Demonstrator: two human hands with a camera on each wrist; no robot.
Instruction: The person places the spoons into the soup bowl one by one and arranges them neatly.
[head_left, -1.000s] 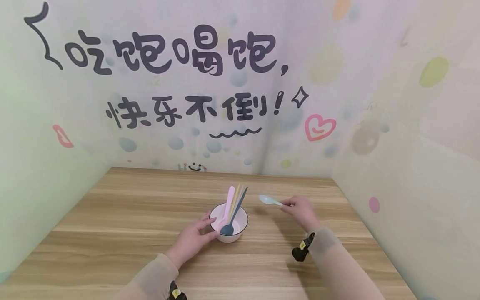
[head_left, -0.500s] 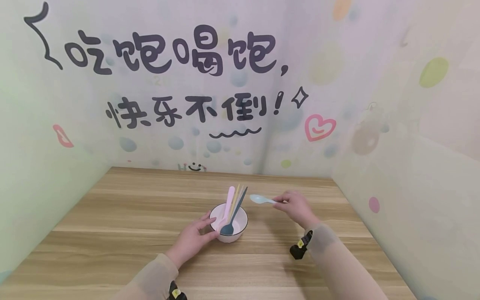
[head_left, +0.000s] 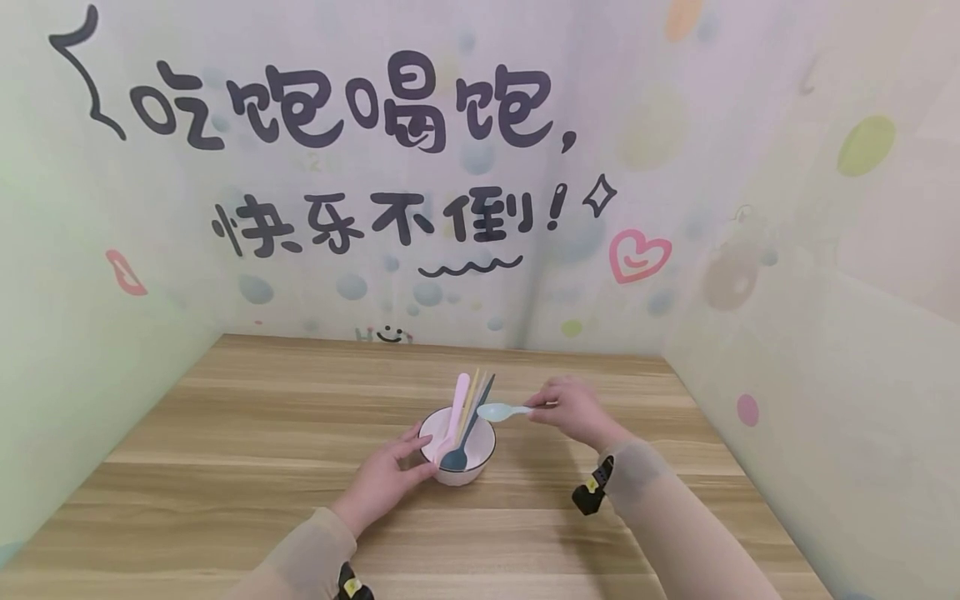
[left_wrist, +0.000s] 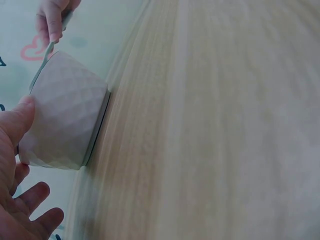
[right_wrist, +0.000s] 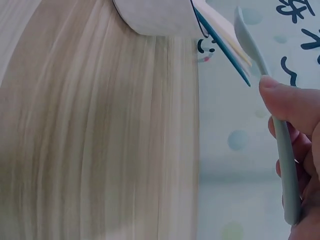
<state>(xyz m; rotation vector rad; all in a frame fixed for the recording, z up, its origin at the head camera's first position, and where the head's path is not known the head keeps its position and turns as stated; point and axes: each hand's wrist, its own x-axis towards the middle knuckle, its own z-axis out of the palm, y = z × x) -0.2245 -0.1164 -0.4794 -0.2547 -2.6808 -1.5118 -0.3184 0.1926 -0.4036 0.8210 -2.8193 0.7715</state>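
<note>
A white bowl (head_left: 459, 477) with a dark rim stands on the table; its diamond-patterned wall (left_wrist: 67, 112) shows in the left wrist view. My left hand (head_left: 384, 482) holds it from the left, thumb and fingers at the rim. Leaning inside are a pink utensil (head_left: 460, 396), a dark blue spoon (head_left: 455, 458), and thin yellow and pale sticks (head_left: 471, 396). My right hand (head_left: 573, 411) pinches a pale blue-green spoon (right_wrist: 283, 155) by its handle, thumb on top. Its scoop end points left and overlaps the bowl's far right rim in the head view.
The wood-grain table (head_left: 240, 433) is bounded by a back wall (head_left: 337, 292) with large dark lettering and a pale right wall (head_left: 825, 350). Each wrist wears a small black camera (head_left: 590, 492).
My right hand has moved left with the pale spoon, bringing its scoop end from right of the bowl to the bowl's rim. The left hand and bowl have not moved.
</note>
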